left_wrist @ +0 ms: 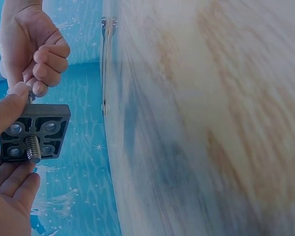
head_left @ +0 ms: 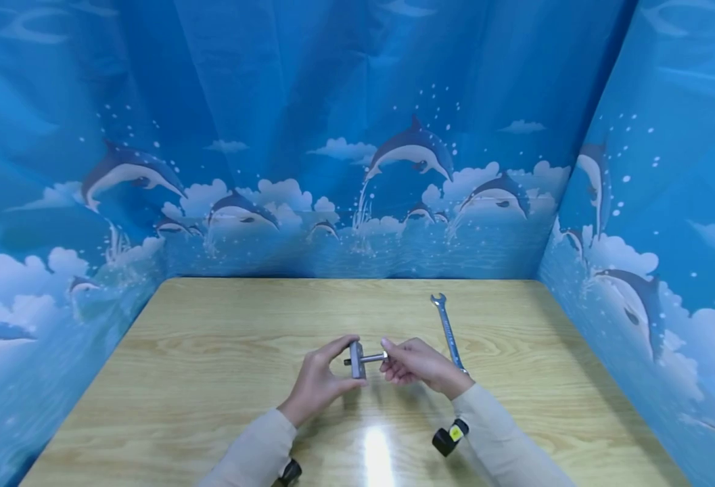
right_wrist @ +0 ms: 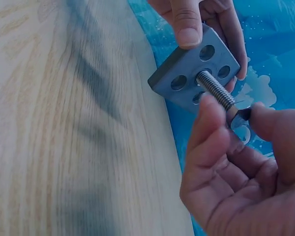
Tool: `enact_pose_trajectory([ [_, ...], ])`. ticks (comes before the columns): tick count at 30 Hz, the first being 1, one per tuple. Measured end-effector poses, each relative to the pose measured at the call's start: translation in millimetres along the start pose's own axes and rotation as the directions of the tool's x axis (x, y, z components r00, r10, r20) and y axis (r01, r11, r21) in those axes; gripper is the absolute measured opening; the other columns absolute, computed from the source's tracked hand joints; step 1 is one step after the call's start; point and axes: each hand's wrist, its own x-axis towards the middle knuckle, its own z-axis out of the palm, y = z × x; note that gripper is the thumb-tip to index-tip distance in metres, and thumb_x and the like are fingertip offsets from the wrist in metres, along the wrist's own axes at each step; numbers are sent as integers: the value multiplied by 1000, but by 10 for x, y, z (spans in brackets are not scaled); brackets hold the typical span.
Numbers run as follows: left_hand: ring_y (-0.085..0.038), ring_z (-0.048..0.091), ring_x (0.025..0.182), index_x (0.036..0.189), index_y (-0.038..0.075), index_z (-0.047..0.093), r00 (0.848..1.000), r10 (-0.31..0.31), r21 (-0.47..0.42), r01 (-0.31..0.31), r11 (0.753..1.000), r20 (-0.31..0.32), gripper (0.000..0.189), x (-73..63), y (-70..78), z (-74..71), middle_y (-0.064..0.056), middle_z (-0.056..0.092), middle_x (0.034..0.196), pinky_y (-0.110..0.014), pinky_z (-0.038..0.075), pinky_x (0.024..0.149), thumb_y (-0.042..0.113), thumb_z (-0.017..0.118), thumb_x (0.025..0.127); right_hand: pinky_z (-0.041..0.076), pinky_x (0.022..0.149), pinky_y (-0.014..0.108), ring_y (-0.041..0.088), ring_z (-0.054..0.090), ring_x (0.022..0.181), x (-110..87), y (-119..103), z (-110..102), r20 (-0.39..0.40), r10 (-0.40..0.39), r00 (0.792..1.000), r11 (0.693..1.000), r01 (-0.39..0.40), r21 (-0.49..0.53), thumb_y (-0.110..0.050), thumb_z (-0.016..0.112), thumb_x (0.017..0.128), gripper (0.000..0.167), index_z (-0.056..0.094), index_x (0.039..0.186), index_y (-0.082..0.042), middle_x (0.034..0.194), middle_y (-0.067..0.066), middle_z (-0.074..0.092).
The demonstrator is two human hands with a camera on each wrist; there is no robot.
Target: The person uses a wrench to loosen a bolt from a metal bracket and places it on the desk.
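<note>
My left hand (head_left: pixel 318 381) grips a square grey metal plate (right_wrist: pixel 199 69) by its opposite edges, thumb on one side and fingers on the other. Several round holes pierce the plate, and its back, seen in the left wrist view, is ribbed. A threaded bolt (right_wrist: pixel 217 91) passes through the centre hole, its tip standing out beyond the ribbed back. With thumb and fingers my right hand (head_left: pixel 421 363) pinches the bolt at its hex head (right_wrist: pixel 239 117). Both hands are held above the wooden table (head_left: pixel 223 379).
A combination wrench (head_left: pixel 448 331) lies on the table just beyond my right hand, its open end pointing to the back. Blue dolphin-print sheeting (head_left: pixel 308 135) stands behind the table and along its left and right sides.
</note>
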Motion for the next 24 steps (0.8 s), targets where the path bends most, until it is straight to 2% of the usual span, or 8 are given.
enact_pose_trajectory([
  [4,-20,58,119,130,11,58,1000,3,1,-3,1000,2,76,0,0,-5,-9,61,129,-29,48,102,12,89,61,58,65,29,11,61,65,1,-28,-1,-24,-14,1000,999,13,-43,-46,55,95,56,66,99,9,74,4,65],
  [9,-19,58,119,130,12,58,1000,2,-2,-2,1000,3,75,-2,-1,-9,-8,61,129,-31,48,102,12,89,61,57,79,42,19,62,80,-4,-62,2,-112,-63,992,993,52,-104,-21,71,88,25,68,105,-3,89,8,66],
  [12,-19,58,119,129,12,58,1000,0,-5,0,1000,4,75,-2,3,-10,-8,61,129,-31,48,102,12,89,61,56,82,43,20,60,85,-20,-78,16,-162,-84,983,990,65,-124,-13,76,81,26,69,105,-8,94,6,65],
  [15,-18,58,119,129,12,58,1000,-1,-6,1,1000,4,75,2,6,-11,-7,61,129,-31,48,102,13,89,61,56,79,40,18,59,84,-34,-88,27,-184,-97,978,989,75,-125,-9,77,78,29,70,106,-8,93,6,65],
  [21,-19,58,119,129,12,58,1000,1,-15,-1,1000,-1,75,6,2,-12,-11,61,129,-33,49,102,13,89,62,57,79,41,17,59,82,-47,-84,39,-178,-130,975,987,109,-119,-8,77,78,31,70,108,-6,95,9,66],
  [24,-19,59,118,129,12,58,1000,-1,-17,1,1000,-7,75,1,1,-11,-9,61,129,-33,49,102,12,90,61,57,80,37,18,60,86,-44,-69,37,-162,-131,978,986,112,-120,-12,76,81,33,68,112,-6,98,9,66],
])
